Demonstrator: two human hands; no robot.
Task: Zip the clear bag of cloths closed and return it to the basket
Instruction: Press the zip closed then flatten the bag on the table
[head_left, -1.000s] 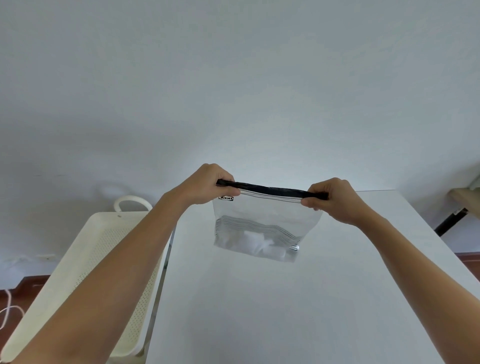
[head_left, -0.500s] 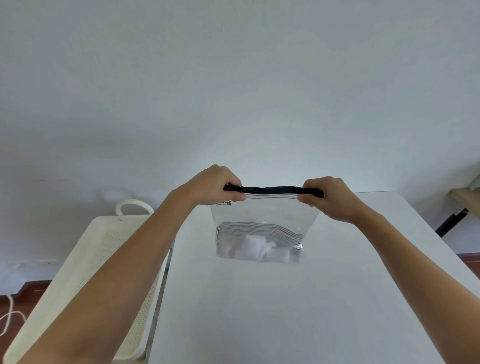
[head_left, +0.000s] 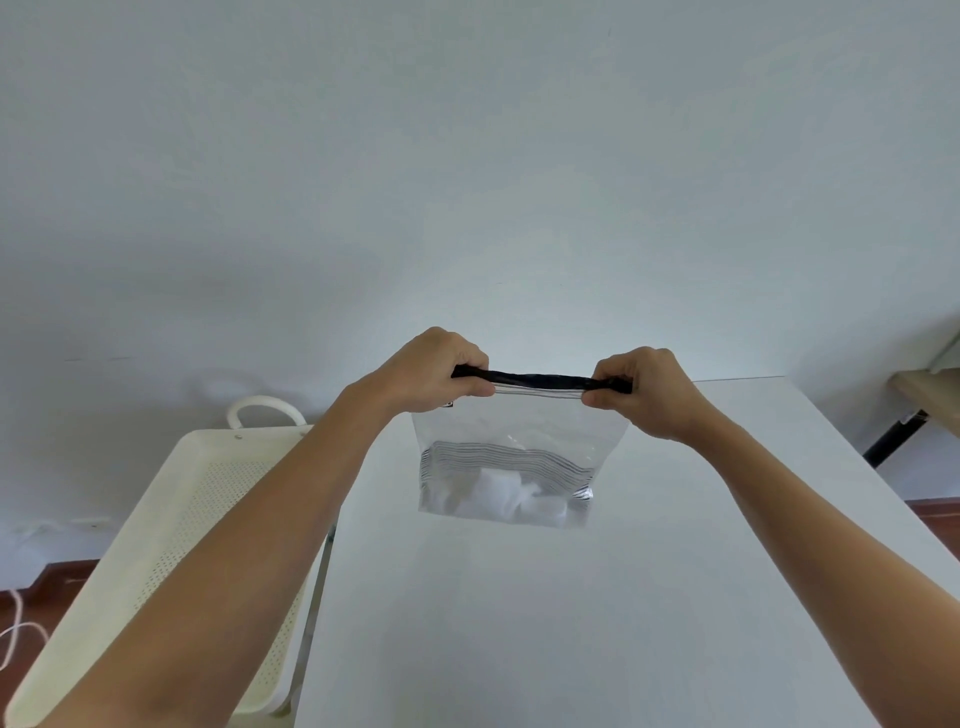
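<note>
My left hand (head_left: 434, 371) and right hand (head_left: 647, 392) pinch black zip strip (head_left: 540, 379) of clear plastic bag of white cloths (head_left: 511, 467), hands closer together than second ago; held above white bench (head_left: 675, 597). Seal nearly pressed shut; cream perforated basket (head_left: 171, 519) waits left.

Clear bag (head_left: 519, 426) with black zip strip (head_left: 540, 378), thin dark wavy stripes; white cloths (head_left: 498, 493) inside. White table (head_left: 519, 623). Cream perforated basket (head_left: 171, 519).

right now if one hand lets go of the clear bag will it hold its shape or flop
Probably flop: the clear bag hangs thin and slack from the black strip both hands pinch. The white cloths sit low, so it would likely swing bottom-down. It looks light.
</note>
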